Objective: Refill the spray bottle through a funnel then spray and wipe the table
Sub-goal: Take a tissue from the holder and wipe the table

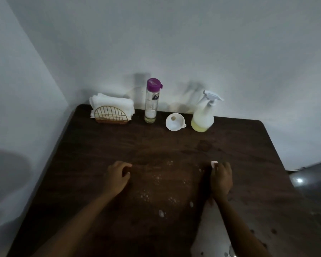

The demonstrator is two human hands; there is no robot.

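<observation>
R hand (221, 179) fingers clench what looks like tissue (214, 163); L hand (119, 176) loose, empty. Best sweep thru droplets (145, 196) w/ overlapping strokes.

Along the far edge of the table (100, 145), left to right, sit the napkin holder (110, 115), bottle (152, 102), funnel (175, 121) and spray bottle (203, 117), and nearer, droplets (156, 182) lie between the left hand (117, 178) and the right hand (221, 179), which grips a tissue (213, 163).
</observation>
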